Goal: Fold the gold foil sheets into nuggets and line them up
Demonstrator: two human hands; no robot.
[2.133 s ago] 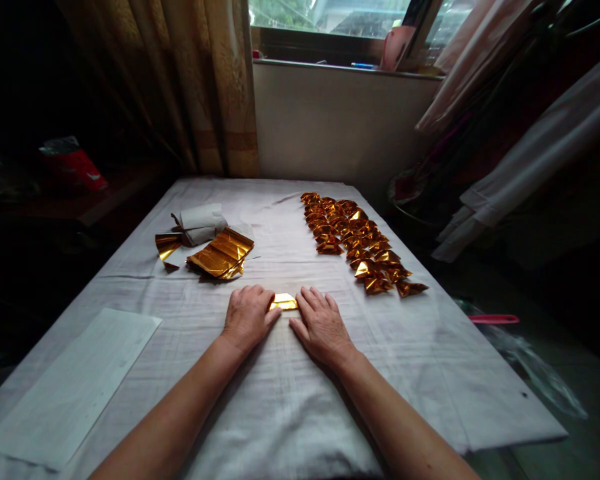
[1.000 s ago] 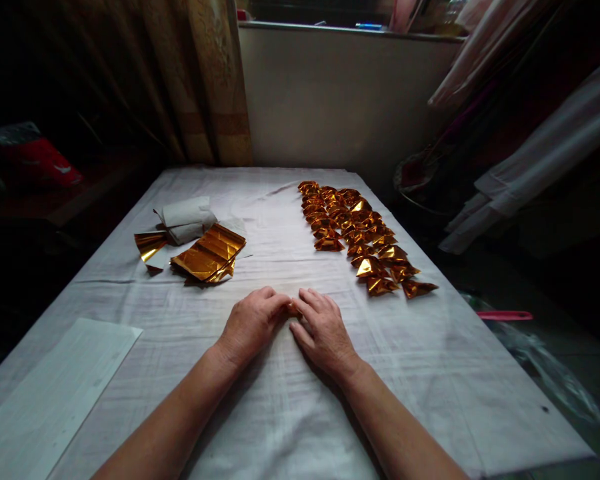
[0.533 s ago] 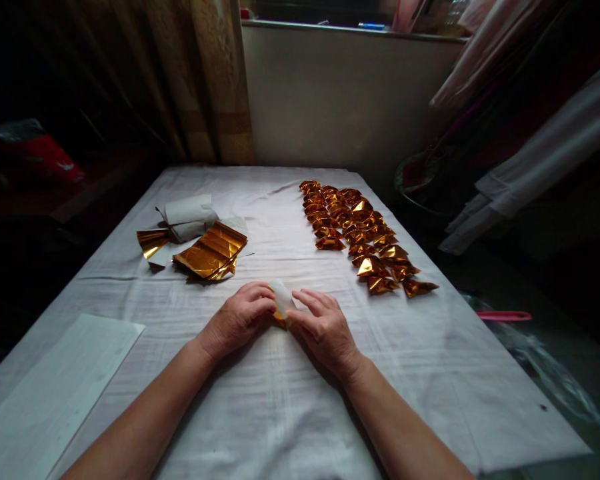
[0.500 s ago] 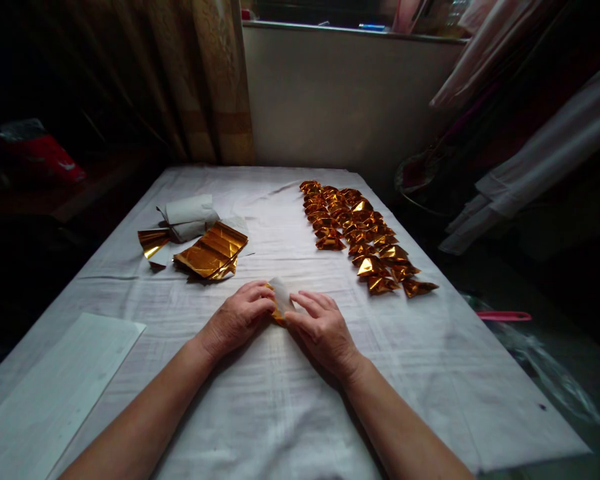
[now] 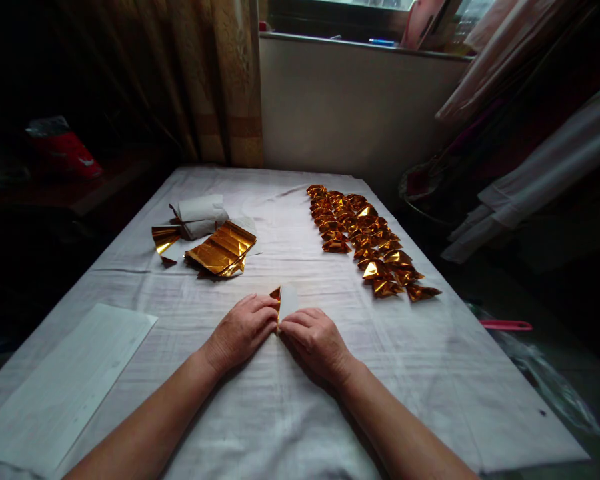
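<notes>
A small folded piece of gold foil paper (image 5: 284,300), white on its back, stands up between my two hands at the middle of the table. My left hand (image 5: 243,330) pinches its left side with curled fingers. My right hand (image 5: 315,340) pinches its right side, fingers closed on the fold. Both hands rest on the white cloth (image 5: 280,413) that covers the table. A stack of flat gold foil sheets (image 5: 223,248) lies to the far left of my hands. Rows of several folded gold pieces (image 5: 367,243) lie to the far right.
A roll of white paper (image 5: 200,215) and a loose gold scrap (image 5: 164,238) sit beside the foil stack. A white sheet (image 5: 65,383) lies at the near left. A curtain (image 5: 230,80) and a wall stand beyond the table. The right table edge drops to a cluttered floor.
The gold piece lay flat between my hands; both hands closed over it, then lifted and turned it upright, showing its white back. The view has shifted slightly.
</notes>
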